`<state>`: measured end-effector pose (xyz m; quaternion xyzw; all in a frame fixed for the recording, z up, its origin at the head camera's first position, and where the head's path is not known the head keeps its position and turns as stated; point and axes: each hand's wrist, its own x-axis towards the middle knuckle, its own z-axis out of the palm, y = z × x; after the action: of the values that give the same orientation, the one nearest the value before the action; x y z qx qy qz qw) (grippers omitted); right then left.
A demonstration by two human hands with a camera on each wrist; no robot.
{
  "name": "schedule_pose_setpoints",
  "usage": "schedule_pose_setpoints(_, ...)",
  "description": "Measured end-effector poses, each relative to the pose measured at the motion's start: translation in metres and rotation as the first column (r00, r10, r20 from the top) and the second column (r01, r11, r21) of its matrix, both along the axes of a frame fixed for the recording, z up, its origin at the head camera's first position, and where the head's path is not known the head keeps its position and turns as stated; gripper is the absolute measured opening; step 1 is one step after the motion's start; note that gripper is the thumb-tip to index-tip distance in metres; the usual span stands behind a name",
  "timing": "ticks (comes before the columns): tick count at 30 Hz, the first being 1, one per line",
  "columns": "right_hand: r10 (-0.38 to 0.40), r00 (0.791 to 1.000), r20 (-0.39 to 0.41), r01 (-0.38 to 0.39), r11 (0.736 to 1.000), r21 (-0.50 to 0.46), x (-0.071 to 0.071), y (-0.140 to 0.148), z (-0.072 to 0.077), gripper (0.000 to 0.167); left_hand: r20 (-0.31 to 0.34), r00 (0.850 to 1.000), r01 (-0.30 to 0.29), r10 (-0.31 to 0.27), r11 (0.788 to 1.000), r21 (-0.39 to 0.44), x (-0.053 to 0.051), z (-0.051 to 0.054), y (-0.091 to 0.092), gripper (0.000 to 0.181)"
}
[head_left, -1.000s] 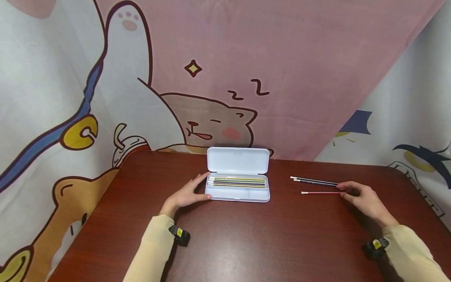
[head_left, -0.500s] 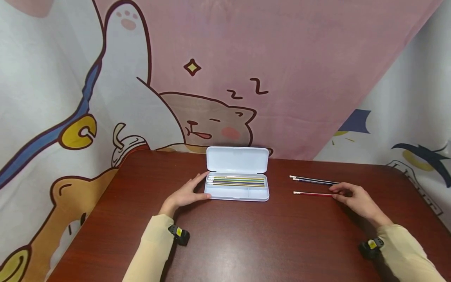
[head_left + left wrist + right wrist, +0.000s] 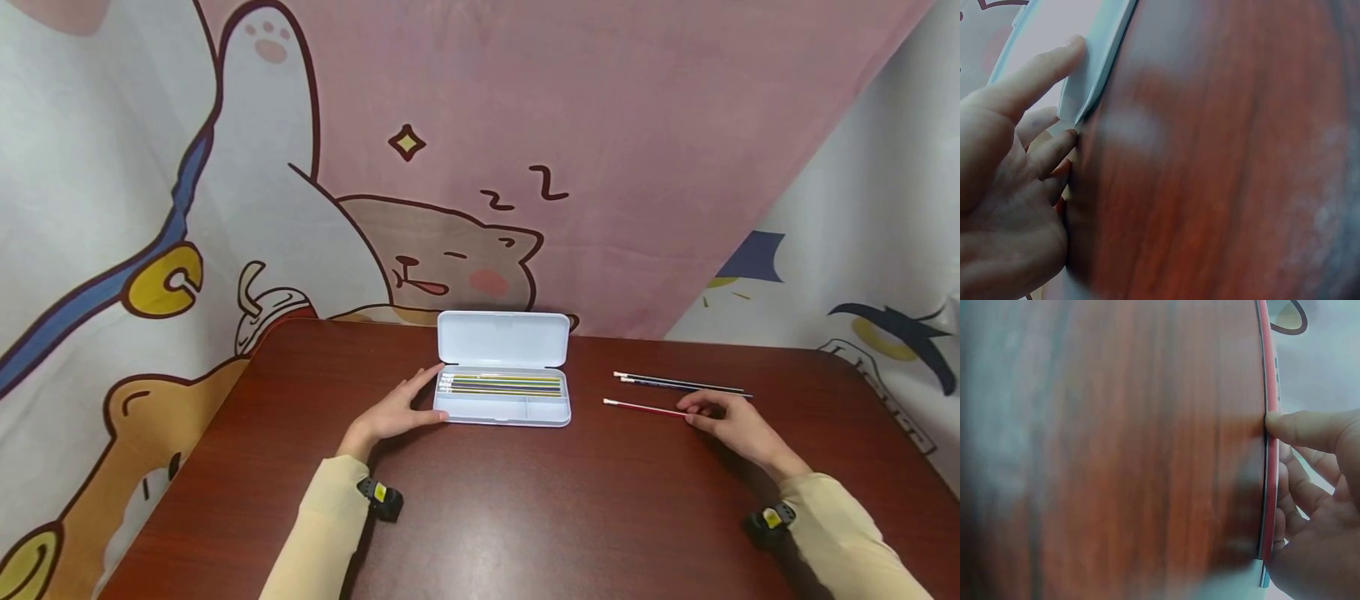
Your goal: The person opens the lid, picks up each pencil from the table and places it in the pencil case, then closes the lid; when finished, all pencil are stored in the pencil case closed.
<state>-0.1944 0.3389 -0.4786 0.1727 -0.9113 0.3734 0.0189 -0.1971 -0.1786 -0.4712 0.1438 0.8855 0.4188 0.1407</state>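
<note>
In the head view, a white pencil case stands with its lid raised, several pencils lying in its rear compartment. At its left end rests my left hand, thumb on the front corner and fingers stretched toward the back corner. The left wrist view shows that straight thumb touching the case. My right hand pinches a red pencil by its right part, white eraser end pointing left. In the right wrist view the thumb presses along the red pencil.
Two dark pencils lie side by side just behind the red one. The brown table ends at the back against a cartoon-printed cloth. A small black camera sits on each wrist.
My right hand has moved left with the red pencil, whose eraser end now sits nearer the case and slightly farther back. The left hand stays at the case.
</note>
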Motion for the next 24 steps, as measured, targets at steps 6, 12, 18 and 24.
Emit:
schedule_pose_setpoints(6,0.006,1.0,-0.023,-0.006,1.0,-0.012,0.0007,-0.0027,-0.0001,0.014,0.0,1.0,-0.004,0.004,1.0,-0.001,-0.001,0.0002,0.0001,0.084)
schedule_pose_setpoints(12,0.005,0.999,-0.036,-0.005,1.0,0.016,-0.0009,-0.0028,-0.0017,0.014,0.003,1.0,-0.006,0.006,1.0,-0.001,-0.0015,-0.0003,-0.0004,0.084)
schedule_pose_setpoints(18,-0.013,0.999,-0.034,0.014,0.999,0.047,0.0008,-0.0033,0.0004,0.013,0.003,1.0,-0.004,0.004,1.0,-0.002,-0.0011,-0.0018,-0.0001,0.084)
schedule_pose_setpoints(24,-0.007,0.998,-0.065,0.01,0.999,0.045,0.0031,-0.0059,0.0015,0.015,-0.003,1.0,-0.002,0.002,1.0,-0.006,-0.0008,-0.0012,-0.0002,0.084)
